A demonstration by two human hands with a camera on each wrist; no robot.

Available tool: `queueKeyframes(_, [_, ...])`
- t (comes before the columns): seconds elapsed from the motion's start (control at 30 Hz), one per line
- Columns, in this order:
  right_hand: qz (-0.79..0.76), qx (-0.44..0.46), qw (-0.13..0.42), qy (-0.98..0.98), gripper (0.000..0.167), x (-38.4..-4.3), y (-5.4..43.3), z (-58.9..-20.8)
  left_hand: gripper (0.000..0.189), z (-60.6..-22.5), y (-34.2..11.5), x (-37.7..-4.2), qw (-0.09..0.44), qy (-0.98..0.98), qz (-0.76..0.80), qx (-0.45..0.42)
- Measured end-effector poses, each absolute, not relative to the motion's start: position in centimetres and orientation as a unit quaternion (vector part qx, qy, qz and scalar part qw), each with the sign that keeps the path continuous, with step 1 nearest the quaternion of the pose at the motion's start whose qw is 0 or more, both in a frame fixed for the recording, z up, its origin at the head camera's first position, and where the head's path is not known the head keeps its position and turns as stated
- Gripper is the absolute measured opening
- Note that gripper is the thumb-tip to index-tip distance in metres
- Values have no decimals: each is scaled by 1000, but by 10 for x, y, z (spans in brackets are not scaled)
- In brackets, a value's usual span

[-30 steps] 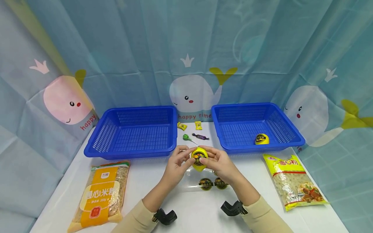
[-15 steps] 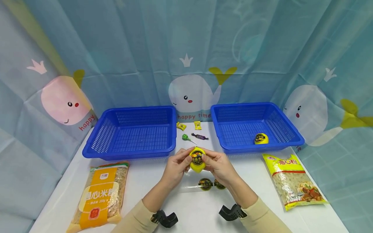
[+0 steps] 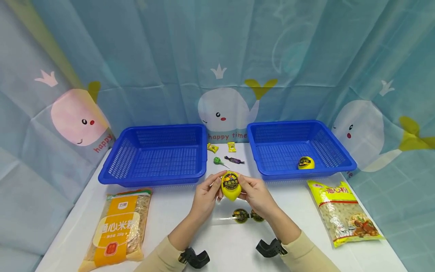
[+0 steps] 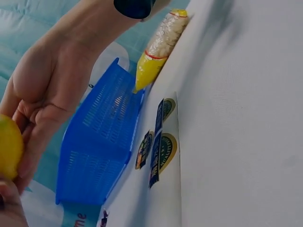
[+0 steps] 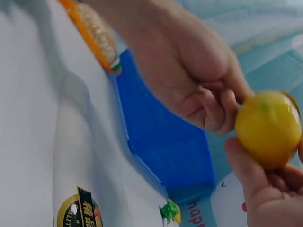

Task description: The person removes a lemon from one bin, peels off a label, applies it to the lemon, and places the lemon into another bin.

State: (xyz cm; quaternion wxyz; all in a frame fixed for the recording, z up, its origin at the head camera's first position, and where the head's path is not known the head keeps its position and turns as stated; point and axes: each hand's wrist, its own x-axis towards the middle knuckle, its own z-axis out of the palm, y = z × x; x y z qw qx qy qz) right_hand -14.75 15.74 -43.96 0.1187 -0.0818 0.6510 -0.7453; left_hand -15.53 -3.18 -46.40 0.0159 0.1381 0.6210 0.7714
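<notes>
A yellow lemon [image 3: 232, 193] with a round black label [image 3: 231, 181] on its face is held between both hands above the table. My left hand [image 3: 204, 196] grips its left side, fingers and thumb bent around it. On the other side my right hand [image 3: 257, 194] pinches it with thumb and fingers. In the right wrist view the lemon [image 5: 268, 130] shows its plain yellow end between the two hands. Below the hands lies a clear sheet [image 3: 222, 217] bearing several round black labels [image 3: 241, 215], partly hidden by my right hand and forearm.
Two blue baskets stand at the back, left [image 3: 153, 177] and right [image 3: 309, 170]; another labelled lemon [image 3: 306, 163] sits in the right one. Between them lie a green lollipop [image 3: 218, 161] and several wrapped candies [image 3: 234, 160]. Pasta bags lie at left [image 3: 117, 228] and right [image 3: 344, 213].
The lemon has been tilted and both hands have shifted their grip; the thumbs have slid from the label's face to the lemon's sides. The label now shows more fully.
</notes>
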Motion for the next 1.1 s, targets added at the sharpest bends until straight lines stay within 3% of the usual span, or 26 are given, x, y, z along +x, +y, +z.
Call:
queueKeyframes(0.27, [-704, -62, 61, 705, 48, -143, 152, -438, 36, -455, -26, -152, -29, 723, 679, 121])
queueKeyframes(0.43, [-704, -65, 49, 706, 46, -142, 150, -437, 32, -451, -27, -153, -26, 728, 672, 130])
queueKeyframes(0.93, [-742, -27, 56, 668, 47, -149, 151, -442, 33, -457, -29, -156, -8, 683, 717, 135])
queueKeyframes(1.1, [-740, -23, 46, 670, 44, -151, 154, -441, 33, -451, -25, -149, -32, 722, 680, 124])
